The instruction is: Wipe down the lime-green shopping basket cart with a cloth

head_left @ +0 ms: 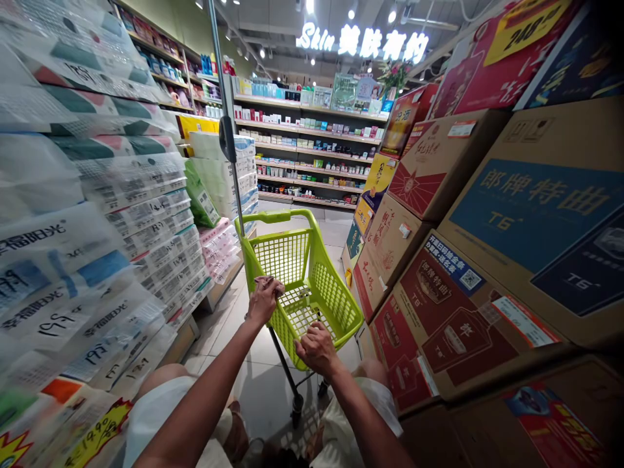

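Note:
A lime-green shopping cart (336, 296) with a latticed plastic basket stands in front of my knees, tilted in my view. At its left rim is my left hand (263, 302), fingers closed on what looks like a crumpled pinkish-brown cloth (277, 287). My right hand (316, 348) is curled over the near rim of the basket, its fingers wrapped round the edge. A tall grey pole (228, 136) rises from the cart's left side. Below the basket, dark legs end in black casters (297, 411).
Plastic-wrapped tissue packs (146, 188) are piled high along the left. Stacked cardboard cartons (429, 169) wall the right side closely. Shelves of small cosmetics (312, 130) cross the aisle's far end. Pale floor tiles (334, 237) run between.

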The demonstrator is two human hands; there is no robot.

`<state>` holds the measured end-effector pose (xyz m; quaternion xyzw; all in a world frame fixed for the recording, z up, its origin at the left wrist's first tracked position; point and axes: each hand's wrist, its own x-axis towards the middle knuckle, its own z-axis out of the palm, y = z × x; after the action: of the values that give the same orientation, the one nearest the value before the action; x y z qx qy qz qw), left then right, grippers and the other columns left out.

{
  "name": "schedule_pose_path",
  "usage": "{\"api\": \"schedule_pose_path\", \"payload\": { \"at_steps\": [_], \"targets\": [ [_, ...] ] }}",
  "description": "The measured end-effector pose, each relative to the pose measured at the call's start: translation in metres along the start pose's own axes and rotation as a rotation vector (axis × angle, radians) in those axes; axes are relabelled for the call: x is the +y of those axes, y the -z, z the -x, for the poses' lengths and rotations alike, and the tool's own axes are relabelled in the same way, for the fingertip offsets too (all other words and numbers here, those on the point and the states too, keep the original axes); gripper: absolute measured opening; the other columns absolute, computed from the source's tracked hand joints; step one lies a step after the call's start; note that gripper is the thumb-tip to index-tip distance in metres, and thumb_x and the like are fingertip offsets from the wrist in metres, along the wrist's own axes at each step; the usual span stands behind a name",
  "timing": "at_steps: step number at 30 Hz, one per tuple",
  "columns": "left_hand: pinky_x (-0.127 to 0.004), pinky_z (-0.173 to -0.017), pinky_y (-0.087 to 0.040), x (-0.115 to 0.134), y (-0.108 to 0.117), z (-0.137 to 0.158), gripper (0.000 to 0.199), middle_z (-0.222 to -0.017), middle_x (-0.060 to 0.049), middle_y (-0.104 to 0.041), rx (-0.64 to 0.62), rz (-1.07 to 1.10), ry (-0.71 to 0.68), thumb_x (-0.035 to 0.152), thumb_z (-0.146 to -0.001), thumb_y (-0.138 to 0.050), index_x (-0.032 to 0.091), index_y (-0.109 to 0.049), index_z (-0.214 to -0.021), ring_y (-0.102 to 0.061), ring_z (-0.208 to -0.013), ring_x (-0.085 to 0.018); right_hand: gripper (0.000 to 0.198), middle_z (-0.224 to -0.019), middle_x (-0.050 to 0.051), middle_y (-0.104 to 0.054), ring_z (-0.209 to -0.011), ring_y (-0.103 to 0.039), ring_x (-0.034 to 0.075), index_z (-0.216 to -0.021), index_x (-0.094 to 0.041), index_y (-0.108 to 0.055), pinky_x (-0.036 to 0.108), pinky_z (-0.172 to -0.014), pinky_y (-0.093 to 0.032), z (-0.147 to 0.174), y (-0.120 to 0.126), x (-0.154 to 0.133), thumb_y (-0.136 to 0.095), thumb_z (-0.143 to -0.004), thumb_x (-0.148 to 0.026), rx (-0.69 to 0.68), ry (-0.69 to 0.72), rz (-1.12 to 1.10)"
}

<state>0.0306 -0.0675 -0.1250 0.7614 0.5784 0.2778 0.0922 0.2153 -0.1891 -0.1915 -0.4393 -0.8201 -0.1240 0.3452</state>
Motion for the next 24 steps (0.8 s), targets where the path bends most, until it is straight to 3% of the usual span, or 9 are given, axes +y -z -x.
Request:
{"api": "schedule_pose_path", "payload": {
  "at_steps": [10, 15, 19, 21, 24],
  "targets": [
    [-0.047, -0.092, -0.048, -0.029, 0.031, -0.061, 0.035, -0.13, -0.015, -0.058, 0.127, -0.121, 0.083, 0.026, -0.101, -0.042, 0.028, -0.071, -0.121, -0.059, -0.111, -0.034, 0.047, -0.052, -0.003, -0.052, -0.057, -0.047, 0.012, -0.056, -0.021, -0.05, 0.029, -0.077, -0.037, 0.024, 0.02, 0.038, -0.042, -0.102, -0.012, 0.092, 0.034, 0.129],
    [-0.045, -0.092, -0.052, -0.02, 0.005, -0.033, 0.032, -0.121, -0.013, -0.061, 0.223, 0.063, -0.072, 0.016, -0.097, -0.042, 0.022, -0.073, -0.105, -0.06, -0.106, -0.029, 0.051, -0.05, 0.0, -0.057, -0.052, -0.048, 0.013, -0.055, -0.022, -0.054, 0.036, -0.082, -0.034, 0.003, 0.037, 0.044, -0.046, -0.105, -0.021, -0.052, -0.095, 0.271],
    [-0.044, -0.095, -0.052, 0.0, -0.028, 0.007, 0.036, -0.115, -0.01, -0.064, 0.206, 0.137, -0.271, 0.008, -0.093, -0.041, 0.023, -0.072, -0.104, -0.06, -0.106, -0.026, 0.042, -0.069, 0.004, -0.069, -0.066, -0.06, 0.019, -0.073, -0.023, -0.062, 0.036, -0.08, -0.032, -0.037, 0.021, 0.034, -0.041, -0.108, -0.029, -0.15, -0.222, 0.308],
    [-0.045, -0.097, -0.051, 0.0, -0.029, 0.011, 0.039, -0.115, -0.011, -0.065, 0.204, 0.084, -0.302, 0.007, -0.091, -0.042, 0.024, -0.072, -0.108, -0.06, -0.108, -0.028, 0.038, -0.075, 0.004, -0.07, -0.068, -0.062, 0.019, -0.079, -0.023, -0.062, 0.035, -0.075, -0.031, -0.048, 0.008, 0.03, -0.038, -0.108, -0.027, -0.141, -0.268, 0.29],
    [-0.047, -0.1, -0.048, -0.019, -0.006, -0.004, 0.044, -0.118, -0.013, -0.067, 0.291, -0.013, -0.234, 0.004, -0.087, -0.043, 0.024, -0.072, -0.114, -0.059, -0.113, -0.03, 0.037, -0.071, 0.003, -0.067, -0.064, -0.059, 0.018, -0.082, -0.022, -0.06, 0.033, -0.068, -0.028, -0.045, -0.007, 0.033, -0.033, -0.108, -0.025, -0.105, -0.312, 0.294]
  ]
}}
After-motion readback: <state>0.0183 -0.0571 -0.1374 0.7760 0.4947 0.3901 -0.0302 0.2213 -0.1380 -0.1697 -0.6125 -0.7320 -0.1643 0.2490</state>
